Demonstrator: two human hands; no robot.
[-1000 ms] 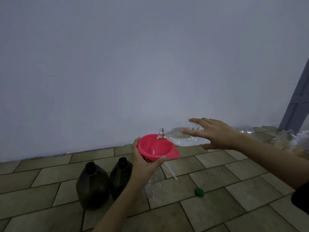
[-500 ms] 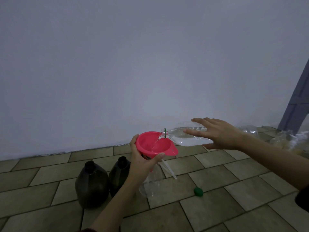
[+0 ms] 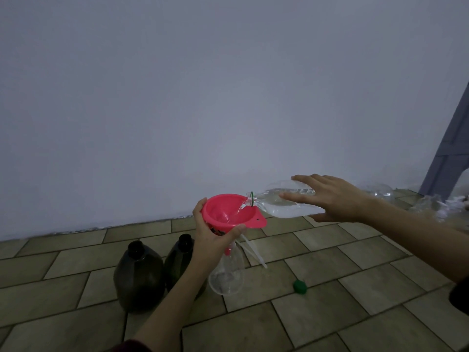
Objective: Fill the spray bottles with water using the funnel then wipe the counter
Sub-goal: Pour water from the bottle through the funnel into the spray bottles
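A dim, evenly lit indoor scene with a cool grey-blue cast. The plain pale wall (image 3: 203, 97) darkens toward the corners. No hard shadows fall on the beige tiled floor (image 3: 330, 262). Two dark round plastic bottles (image 3: 138, 278) read almost black, with little detail. Tile lines bow slightly from wide-angle distortion. The picture is soft and slightly grainy.

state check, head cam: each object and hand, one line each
water bottle: uncapped, tipped near level, pouring into the funnel
funnel: tilted, spout in the clear spray bottle, water running in
clear spray bottle: open, nearly empty
two dark bottles: upright, uncapped
green cap: off, lying on the tiles
left hand: holds the funnel rim
right hand: holds the water bottle
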